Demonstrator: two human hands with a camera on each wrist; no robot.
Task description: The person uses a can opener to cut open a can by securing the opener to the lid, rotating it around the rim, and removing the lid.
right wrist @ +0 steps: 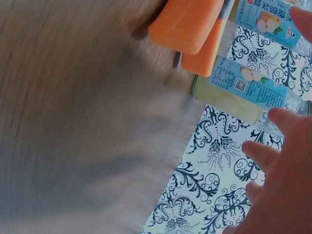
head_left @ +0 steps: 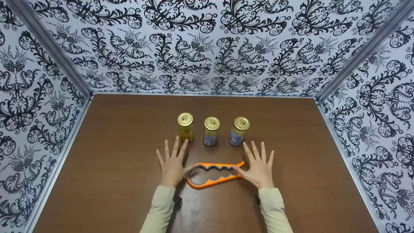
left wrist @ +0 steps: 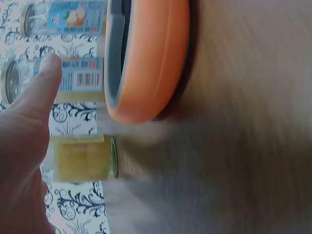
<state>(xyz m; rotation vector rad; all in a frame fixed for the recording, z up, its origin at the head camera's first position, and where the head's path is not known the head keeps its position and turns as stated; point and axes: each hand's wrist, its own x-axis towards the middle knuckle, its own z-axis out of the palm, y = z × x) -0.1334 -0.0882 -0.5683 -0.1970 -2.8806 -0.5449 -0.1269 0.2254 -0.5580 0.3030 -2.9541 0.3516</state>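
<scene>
An orange jar opener [head_left: 207, 184] with grey wavy inner edges lies on the table between two spread hands. My left hand [head_left: 173, 168] is over its rounded end, fingers straight and fanned out; the thumb overlaps that end in the head view. Over the two handle ends is my right hand [head_left: 259, 170], also fanned out, its thumb overlapping them. Neither hand grips anything. Beyond the fingertips stand three glass jars with gold lids: a left jar [head_left: 185, 129] of yellow contents, a middle jar [head_left: 211, 127] and a right jar [head_left: 241, 126], both with blue fruit labels.
The brown wooden table [head_left: 123, 129] is bounded by a patterned back wall [head_left: 200, 48] and two patterned side walls with grey edge strips. The jars stand in a row in front of the back wall, with gaps between them.
</scene>
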